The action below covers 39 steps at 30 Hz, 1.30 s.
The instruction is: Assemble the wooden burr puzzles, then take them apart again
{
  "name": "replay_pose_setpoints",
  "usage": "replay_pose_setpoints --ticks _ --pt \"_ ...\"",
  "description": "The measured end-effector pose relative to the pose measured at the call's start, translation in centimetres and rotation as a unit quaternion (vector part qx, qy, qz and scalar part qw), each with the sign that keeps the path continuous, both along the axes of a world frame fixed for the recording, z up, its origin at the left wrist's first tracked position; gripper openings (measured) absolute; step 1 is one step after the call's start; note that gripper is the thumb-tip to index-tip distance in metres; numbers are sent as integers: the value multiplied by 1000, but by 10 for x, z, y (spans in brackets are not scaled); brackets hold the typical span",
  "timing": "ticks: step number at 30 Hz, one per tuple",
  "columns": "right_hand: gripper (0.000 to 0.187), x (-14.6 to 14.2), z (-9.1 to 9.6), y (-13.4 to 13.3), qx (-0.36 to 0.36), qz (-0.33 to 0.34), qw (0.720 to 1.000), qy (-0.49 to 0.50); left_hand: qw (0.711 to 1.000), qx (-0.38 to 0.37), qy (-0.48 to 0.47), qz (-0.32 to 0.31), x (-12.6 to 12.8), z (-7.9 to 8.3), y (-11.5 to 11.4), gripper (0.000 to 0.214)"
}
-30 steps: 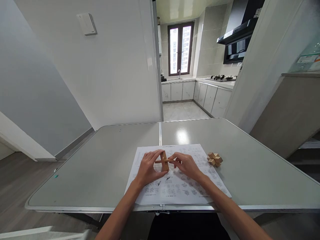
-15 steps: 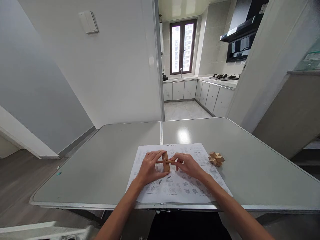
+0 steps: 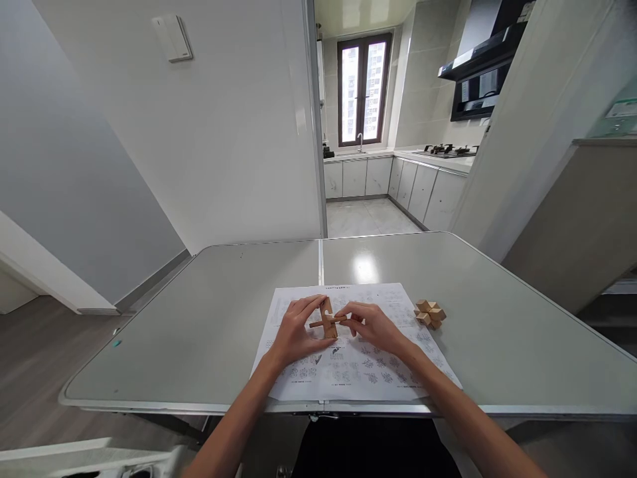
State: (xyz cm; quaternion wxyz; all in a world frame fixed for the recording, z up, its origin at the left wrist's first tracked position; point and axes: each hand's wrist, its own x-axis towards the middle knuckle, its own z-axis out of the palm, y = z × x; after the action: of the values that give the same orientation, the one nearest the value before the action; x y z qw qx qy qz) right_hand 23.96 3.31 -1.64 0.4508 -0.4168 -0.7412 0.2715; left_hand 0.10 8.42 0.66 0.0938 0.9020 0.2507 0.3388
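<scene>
My left hand (image 3: 294,330) and my right hand (image 3: 372,326) meet over a small wooden puzzle (image 3: 327,321) made of crossed sticks. Fingers of the left hand pinch its upright piece. Right-hand fingertips grip the end of the thin horizontal stick that passes through it. The puzzle stands just above a printed instruction sheet (image 3: 348,372) with small diagrams, which lies on the grey folding table (image 3: 199,318). A second, assembled wooden burr puzzle (image 3: 429,314) rests on the table to the right of the sheet, apart from both hands.
The table's near edge (image 3: 149,403) runs below my forearms. A centre seam (image 3: 320,262) splits the tabletop. Beyond it a white wall (image 3: 209,133) and a doorway open into a kitchen with cabinets (image 3: 398,182) and a window. A counter (image 3: 587,206) stands at right.
The hands keep hold of the puzzle; the horizontal stick has shifted slightly left through the upright piece. The view has tilted a little.
</scene>
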Motion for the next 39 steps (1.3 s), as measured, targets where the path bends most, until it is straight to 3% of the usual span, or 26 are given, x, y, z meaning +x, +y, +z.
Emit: replay_pose_setpoints --ticks 8,14,19,27,33,39 --pt "21 0 -2 0 -19 -14 1000 -5 1000 28 -3 4 -1 -1 1 85" --pt "67 -7 -2 0 -53 8 999 9 998 66 -9 18 0 -3 -1 85" --pt "85 -14 -2 -3 -103 52 992 46 995 102 6 1 6 -5 -5 81" --pt "75 -14 -4 -3 -67 7 996 53 994 110 8 18 6 -4 -5 81" --pt "62 -5 -12 8 -36 -69 995 61 990 101 -24 99 1 -4 0 85" --pt "70 -3 -21 10 -9 -137 990 -21 983 97 -47 146 1 -6 1 84"
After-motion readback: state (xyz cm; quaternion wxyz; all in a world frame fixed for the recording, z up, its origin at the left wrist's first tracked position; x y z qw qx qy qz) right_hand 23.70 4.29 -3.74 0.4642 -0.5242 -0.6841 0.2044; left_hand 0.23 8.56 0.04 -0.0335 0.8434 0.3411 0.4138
